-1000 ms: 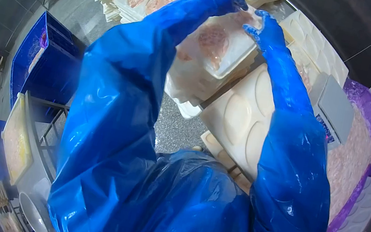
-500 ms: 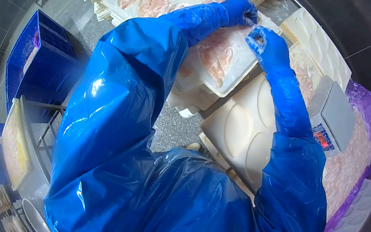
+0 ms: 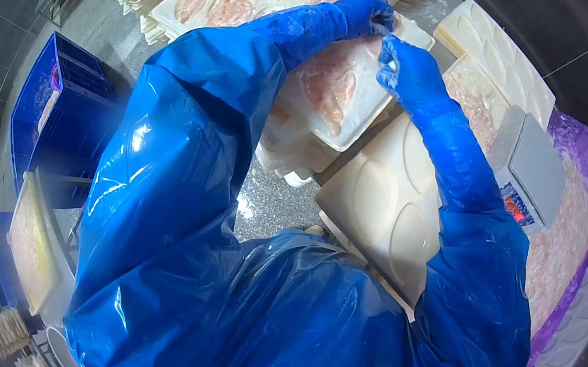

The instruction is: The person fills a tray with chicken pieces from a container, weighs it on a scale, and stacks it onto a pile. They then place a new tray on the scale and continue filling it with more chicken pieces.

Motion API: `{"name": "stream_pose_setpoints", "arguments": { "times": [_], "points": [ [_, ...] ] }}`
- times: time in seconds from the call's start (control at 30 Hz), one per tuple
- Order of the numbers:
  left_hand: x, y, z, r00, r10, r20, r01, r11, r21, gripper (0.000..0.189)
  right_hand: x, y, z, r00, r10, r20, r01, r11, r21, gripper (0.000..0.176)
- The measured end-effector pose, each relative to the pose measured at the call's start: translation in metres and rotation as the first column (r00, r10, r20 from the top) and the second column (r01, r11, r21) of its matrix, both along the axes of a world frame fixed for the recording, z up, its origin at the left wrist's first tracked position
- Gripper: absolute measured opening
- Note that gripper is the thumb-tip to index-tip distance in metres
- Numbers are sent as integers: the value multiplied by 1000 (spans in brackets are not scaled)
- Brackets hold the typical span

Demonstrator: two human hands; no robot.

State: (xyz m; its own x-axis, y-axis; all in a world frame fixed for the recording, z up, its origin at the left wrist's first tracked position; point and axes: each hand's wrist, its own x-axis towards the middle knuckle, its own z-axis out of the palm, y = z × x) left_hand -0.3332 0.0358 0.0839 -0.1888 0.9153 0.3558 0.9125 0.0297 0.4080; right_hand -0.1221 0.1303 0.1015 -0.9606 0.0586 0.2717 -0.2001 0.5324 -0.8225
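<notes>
A white moulded tray (image 3: 364, 113) with oval hollows full of pale pink minced meat (image 3: 327, 87) lies on a stack in front of me. Over its far part, my left hand (image 3: 366, 17) in a blue glove has its fingers curled together. Just right of it my right hand (image 3: 410, 72), also gloved, is curled with thumb and fingers pinched near the tray. White residue coats both gloves. Whatever the fingers grip is too small or hidden to make out. The two hands are close together.
Stacked filled trays (image 3: 175, 9) stand at the far left. An empty cream mould (image 3: 359, 195) lies right of centre. Beyond it are a grey scale (image 3: 538, 160), meat in a purple liner (image 3: 565, 231) and more moulds (image 3: 502, 51). A blue crate (image 3: 77, 122) stands left.
The whole view has shifted slightly, with the trays and both hands a little further left. My hands remain curled close together over the tray.
</notes>
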Motion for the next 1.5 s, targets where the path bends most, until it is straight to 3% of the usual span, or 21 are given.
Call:
{"name": "stream_pose_setpoints", "arguments": {
  "times": [0.07, 0.1, 0.17, 0.2, 0.37, 0.43, 0.5, 0.53, 0.6, 0.7, 0.83, 0.93, 0.97, 1.03, 1.13, 1.2, 1.23, 1.3, 1.4, 1.47, 1.5],
  "points": [
    [-1, 1, -5, 1000, -4, 21, 3, 1000, 23, 23, 6, 3, -3, 1000, -23, 18, 21, 995, 95, 5],
    [-1, 0, -6, 1000, 2, 22, -2, 1000, 25, 23, 10, 14, -16, 984, 149, 96, -99, 911, -400, 6],
    [-3, -1, -7, 999, -29, 44, 25, 996, 80, 22, 25, 26, -16, 979, 194, 55, -131, 819, -559, 12],
    [-5, -1, -7, 999, -41, -24, 43, 997, 69, 20, 44, 25, 0, 997, 68, -20, -71, 961, -265, 15],
    [-14, -1, 3, 978, -50, 201, 13, 983, 184, 24, 103, 105, 59, 920, -363, -150, 246, 830, -501, 21],
    [-31, 2, 0, 987, -16, 161, -51, 912, 406, 42, 123, 154, 5, 872, -408, 271, 451, 884, -120, 25],
    [14, -22, 17, 953, 219, -209, -220, 975, 18, 54, 146, 197, -60, 671, -609, 422, 161, 676, 719, 28],
    [59, -35, 24, 875, 249, -416, -373, 894, -249, 60, 149, 189, -72, 679, -606, 413, 164, 674, 720, 28],
    [112, -55, 15, 914, 168, -369, -274, 927, -256, 69, 168, 161, -91, 909, -413, 65, 407, 910, 80, 26],
    [136, -50, 23, 989, 60, -137, -88, 973, -214, 69, 196, 126, -77, 939, -343, -24, 337, 902, 270, 24],
    [74, 23, 18, 916, 89, -392, 14, 967, 253, 61, 209, 99, -91, 951, -303, -63, 301, 953, -32, 23],
    [31, 18, -21, 973, 232, 23, -225, 960, -167, 62, 263, 81, -68, 966, -253, 52, 255, 966, -44, 26],
    [-42, 19, -75, 952, 249, -178, -265, 962, -67, 62, 296, 77, -46, 963, -255, 85, 261, 963, -70, 27],
    [-118, -1, -81, 274, -258, -926, -350, 870, -346, 53, 365, 90, -60, 914, -385, 131, 396, 915, -74, 25],
    [-161, 14, -64, 875, -54, -481, -123, 936, -328, 52, 469, 144, -98, 633, -762, -137, 743, 647, -170, 26],
    [-70, 36, -27, 992, -28, -127, 18, 997, -78, 46, 581, 182, -130, 309, -949, -62, 936, 315, -156, 34],
    [24, 52, -4, 963, -75, 257, 52, 994, 96, 45, 640, 206, -153, 159, -904, -396, 941, 17, 339, 42],
    [129, 75, 15, 983, -63, 171, 68, 997, -25, 46, 756, 231, -180, -225, -973, 44, 880, -184, 437, 77],
    [281, 102, 26, 937, -243, 252, 273, 957, -94, 44, 878, 299, -258, -391, -911, 128, 918, -376, 129, 87],
    [350, 130, 32, 920, -355, 167, 382, 907, -177, 42, 893, 304, -266, -263, -956, 134, 803, -140, 579, 82],
    [384, 144, 28, 878, -374, 298, 433, 887, -162, 40, 871, 296, -240, -154, -935, 319, 942, -42, 332, 79]
  ]
}}
